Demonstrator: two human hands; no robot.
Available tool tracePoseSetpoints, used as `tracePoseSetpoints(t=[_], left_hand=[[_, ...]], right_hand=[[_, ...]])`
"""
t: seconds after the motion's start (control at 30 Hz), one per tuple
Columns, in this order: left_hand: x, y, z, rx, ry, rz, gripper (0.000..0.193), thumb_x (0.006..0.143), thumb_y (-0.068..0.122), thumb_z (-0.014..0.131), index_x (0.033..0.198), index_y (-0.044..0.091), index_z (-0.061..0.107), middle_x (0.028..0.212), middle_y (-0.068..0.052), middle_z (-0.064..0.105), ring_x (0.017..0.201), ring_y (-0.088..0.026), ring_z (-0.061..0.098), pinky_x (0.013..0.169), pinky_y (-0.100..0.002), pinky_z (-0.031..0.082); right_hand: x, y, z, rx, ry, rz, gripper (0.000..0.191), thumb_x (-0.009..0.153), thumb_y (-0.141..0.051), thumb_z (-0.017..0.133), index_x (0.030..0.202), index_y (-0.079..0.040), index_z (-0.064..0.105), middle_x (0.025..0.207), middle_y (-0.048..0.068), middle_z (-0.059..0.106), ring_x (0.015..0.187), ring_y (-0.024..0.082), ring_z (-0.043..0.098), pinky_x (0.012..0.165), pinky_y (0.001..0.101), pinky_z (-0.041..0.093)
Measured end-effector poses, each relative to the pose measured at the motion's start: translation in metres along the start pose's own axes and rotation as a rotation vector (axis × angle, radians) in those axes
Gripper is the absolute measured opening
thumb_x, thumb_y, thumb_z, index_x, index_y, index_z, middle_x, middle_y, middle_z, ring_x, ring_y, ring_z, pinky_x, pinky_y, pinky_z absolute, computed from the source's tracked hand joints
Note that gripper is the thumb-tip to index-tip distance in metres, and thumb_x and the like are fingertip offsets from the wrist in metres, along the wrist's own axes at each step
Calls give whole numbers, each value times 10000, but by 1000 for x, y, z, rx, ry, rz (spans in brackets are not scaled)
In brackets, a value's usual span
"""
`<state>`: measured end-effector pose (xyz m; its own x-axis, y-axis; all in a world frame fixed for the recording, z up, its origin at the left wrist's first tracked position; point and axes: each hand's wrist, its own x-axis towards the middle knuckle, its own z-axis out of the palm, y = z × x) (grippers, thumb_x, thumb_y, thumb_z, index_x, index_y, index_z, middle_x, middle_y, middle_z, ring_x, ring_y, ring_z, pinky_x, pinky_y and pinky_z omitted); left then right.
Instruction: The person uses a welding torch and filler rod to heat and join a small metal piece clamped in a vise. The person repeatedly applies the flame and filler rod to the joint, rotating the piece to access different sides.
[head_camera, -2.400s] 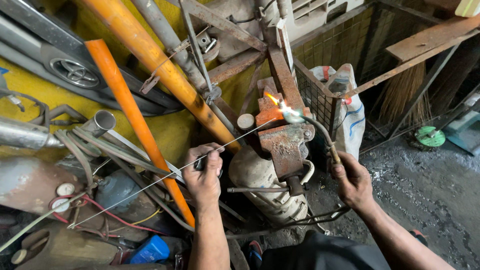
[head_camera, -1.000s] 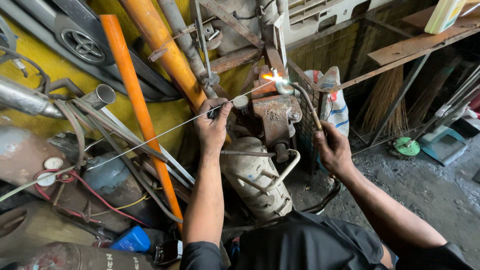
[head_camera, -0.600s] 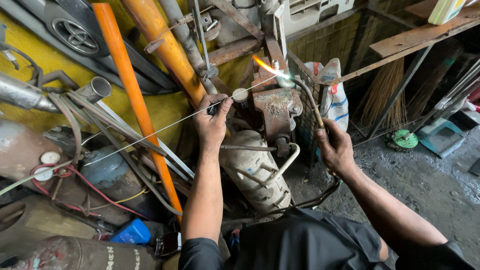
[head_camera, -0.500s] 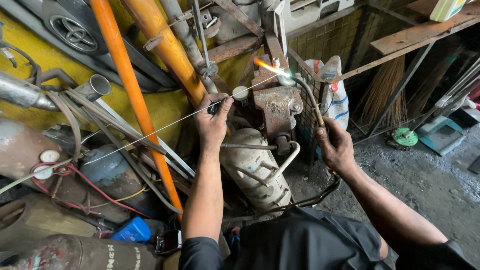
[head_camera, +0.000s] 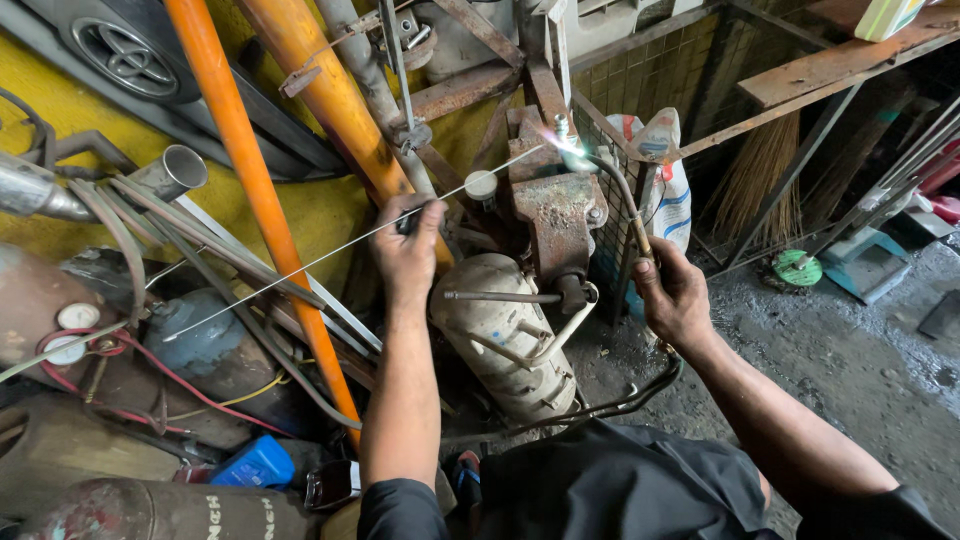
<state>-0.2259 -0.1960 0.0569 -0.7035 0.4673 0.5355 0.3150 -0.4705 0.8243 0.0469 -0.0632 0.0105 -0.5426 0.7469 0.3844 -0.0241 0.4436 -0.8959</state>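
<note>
My left hand (head_camera: 408, 250) pinches a long thin filler rod (head_camera: 300, 268) that slants up to the right; its tip reaches the bright flame (head_camera: 560, 148). My right hand (head_camera: 672, 292) grips the curved gas torch (head_camera: 622, 195), whose nozzle points at the same spot. The flame plays on a small part clamped at the top of a rusty bench vise (head_camera: 555, 215). A pale cylinder (head_camera: 500, 335) stands under the vise. Hoses (head_camera: 620, 395) trail from the torch down past my right wrist.
Orange pipes (head_camera: 245, 170) and grey tubes lean at the left against a yellow wall. Gas cylinders with gauges (head_camera: 75, 335) and a blue can (head_camera: 258, 462) crowd the lower left. A wire-mesh cage (head_camera: 660, 90), a broom and a green disc (head_camera: 797, 267) lie right.
The view has shifted and tilted. The flame has shrunk from a long orange streak to a small bright white point at the vise top. Both hands keep their grip.
</note>
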Motion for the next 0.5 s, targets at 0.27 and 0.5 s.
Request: tracePoseSetpoints(t=[0.27, 0.5], left_hand=[[8, -16, -35, 71, 143, -99, 138, 988, 139, 762, 1007, 18, 700, 894, -4, 688, 789, -65, 590, 742, -219, 489], [11, -28, -25, 133, 166, -170, 155, 946, 139, 763, 972, 0, 698, 878, -35, 737, 797, -96, 659, 780, -250, 538]], right_hand=[[-1, 24, -2, 44, -4, -4, 369, 1064, -238, 569, 1326, 23, 561, 832, -3, 580, 722, 73, 529, 618, 244, 456], [2, 42, -7, 44, 1, 1, 416, 1054, -293, 582, 1318, 28, 562, 854, 0, 598, 726, 74, 546, 633, 245, 475]])
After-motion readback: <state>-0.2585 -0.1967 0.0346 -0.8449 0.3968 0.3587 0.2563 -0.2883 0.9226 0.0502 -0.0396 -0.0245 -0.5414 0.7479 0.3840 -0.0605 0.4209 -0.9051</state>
